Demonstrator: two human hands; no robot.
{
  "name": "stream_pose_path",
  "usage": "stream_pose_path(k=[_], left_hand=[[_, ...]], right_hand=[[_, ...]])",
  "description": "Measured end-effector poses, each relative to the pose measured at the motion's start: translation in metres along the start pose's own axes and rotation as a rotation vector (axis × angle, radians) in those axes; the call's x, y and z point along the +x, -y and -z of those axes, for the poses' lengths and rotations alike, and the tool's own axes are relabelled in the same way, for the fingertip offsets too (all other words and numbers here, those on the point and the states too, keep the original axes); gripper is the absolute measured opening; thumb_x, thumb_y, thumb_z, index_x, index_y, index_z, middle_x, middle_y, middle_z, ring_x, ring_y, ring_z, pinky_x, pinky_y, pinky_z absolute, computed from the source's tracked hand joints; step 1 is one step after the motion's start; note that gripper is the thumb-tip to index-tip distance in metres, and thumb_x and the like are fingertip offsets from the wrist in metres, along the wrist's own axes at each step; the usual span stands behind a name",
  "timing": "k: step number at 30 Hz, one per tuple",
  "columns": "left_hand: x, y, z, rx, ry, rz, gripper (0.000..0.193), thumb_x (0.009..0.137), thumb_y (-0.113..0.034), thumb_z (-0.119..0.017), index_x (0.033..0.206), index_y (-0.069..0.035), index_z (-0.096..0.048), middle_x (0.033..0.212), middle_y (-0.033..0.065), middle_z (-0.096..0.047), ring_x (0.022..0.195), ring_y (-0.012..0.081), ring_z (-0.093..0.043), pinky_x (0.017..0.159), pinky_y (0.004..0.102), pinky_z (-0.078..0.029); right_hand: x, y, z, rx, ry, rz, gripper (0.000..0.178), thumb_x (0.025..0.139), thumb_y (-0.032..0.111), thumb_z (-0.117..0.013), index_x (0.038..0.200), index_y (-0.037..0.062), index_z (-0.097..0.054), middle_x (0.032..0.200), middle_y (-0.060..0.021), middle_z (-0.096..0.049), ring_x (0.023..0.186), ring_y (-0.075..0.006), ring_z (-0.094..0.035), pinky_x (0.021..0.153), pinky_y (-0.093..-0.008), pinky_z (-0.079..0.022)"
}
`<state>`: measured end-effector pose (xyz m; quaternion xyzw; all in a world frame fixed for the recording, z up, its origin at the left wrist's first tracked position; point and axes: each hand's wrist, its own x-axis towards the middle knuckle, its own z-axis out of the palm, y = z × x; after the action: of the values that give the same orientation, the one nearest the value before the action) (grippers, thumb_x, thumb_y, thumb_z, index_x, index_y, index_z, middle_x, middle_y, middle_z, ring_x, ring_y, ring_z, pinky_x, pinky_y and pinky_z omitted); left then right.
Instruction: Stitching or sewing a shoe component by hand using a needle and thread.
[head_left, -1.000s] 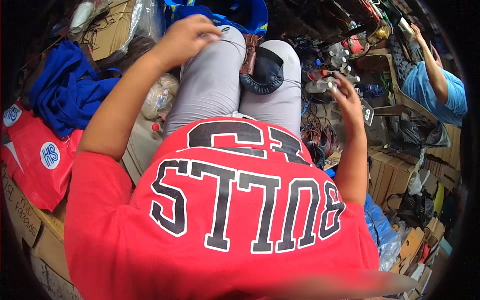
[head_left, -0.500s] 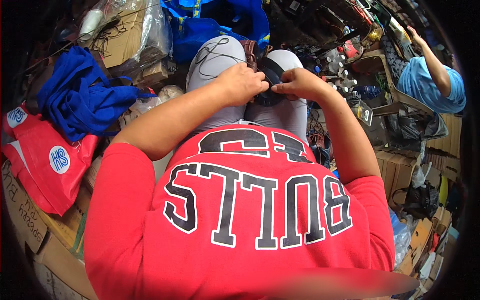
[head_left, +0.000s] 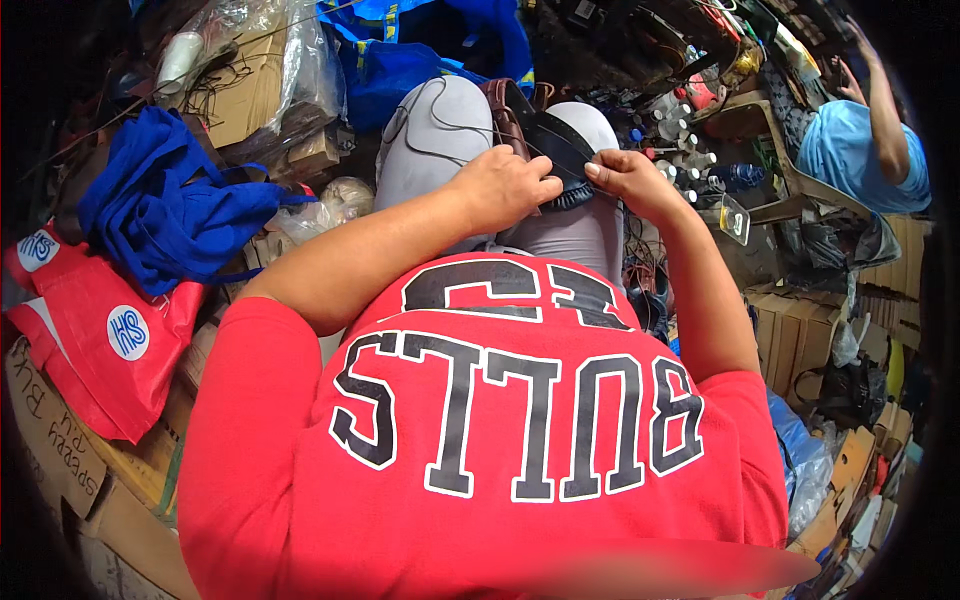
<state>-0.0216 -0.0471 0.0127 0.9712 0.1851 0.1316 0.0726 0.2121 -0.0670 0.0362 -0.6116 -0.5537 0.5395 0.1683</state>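
Between my knees a brown and black leather shoe [head_left: 560,148] is wedged, its dark inside facing up and a gathered, stitched-looking edge nearest me. A thin dark thread [head_left: 432,152] loops across my left knee toward the shoe. My left hand [head_left: 506,186] is closed in a pinch at the shoe's left side, with the thread at its fingers. On the right side my right hand [head_left: 636,184] pinches thumb against fingers, and a fine strand seems to reach its fingertips. The fingers hide most of what they grip.
Blue cloth [head_left: 165,195] and a red bag [head_left: 110,350] lie to my left. A large blue bag [head_left: 375,70] stands beyond my knees. Small bottles [head_left: 680,145] cluster at the right, near a person in a light blue shirt [head_left: 862,150]. Cardboard [head_left: 790,335] is stacked at the right.
My hands have drawn apart, the right one outward and the left slightly down, baring more of the shoe's near edge. The thread on my knee has shifted. The other person's arms have moved.
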Motion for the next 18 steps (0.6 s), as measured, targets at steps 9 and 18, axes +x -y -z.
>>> stream_pose_path(k=[9, 18], left_hand=[[-0.002, 0.002, 0.006, -0.108, 0.015, 0.034, 0.023, 0.074, -0.023, -0.069, 0.088, -0.009, -0.057, 0.082, 0.0078, -0.055, 0.074, 0.0245, -0.061, 0.067, 0.0339, -0.045], [0.069, 0.036, 0.008, -0.636, -0.029, 0.114, 0.017, 0.077, -0.018, -0.067, 0.087, -0.005, -0.066, 0.085, 0.0105, -0.062, 0.083, 0.0256, -0.059, 0.074, 0.0348, -0.046]], right_hand=[[-0.021, 0.015, -0.011, -0.139, -0.286, 0.116, 0.038, 0.083, 0.037, -0.066, 0.079, -0.0007, -0.060, 0.065, -0.0008, -0.053, 0.064, -0.0087, -0.048, 0.058, -0.0257, -0.041], [-0.031, 0.008, -0.014, -0.228, -0.075, 0.136, 0.026, 0.088, 0.018, -0.057, 0.068, 0.0034, -0.049, 0.061, 0.0069, -0.037, 0.058, -0.0032, -0.033, 0.049, -0.0252, -0.029]])
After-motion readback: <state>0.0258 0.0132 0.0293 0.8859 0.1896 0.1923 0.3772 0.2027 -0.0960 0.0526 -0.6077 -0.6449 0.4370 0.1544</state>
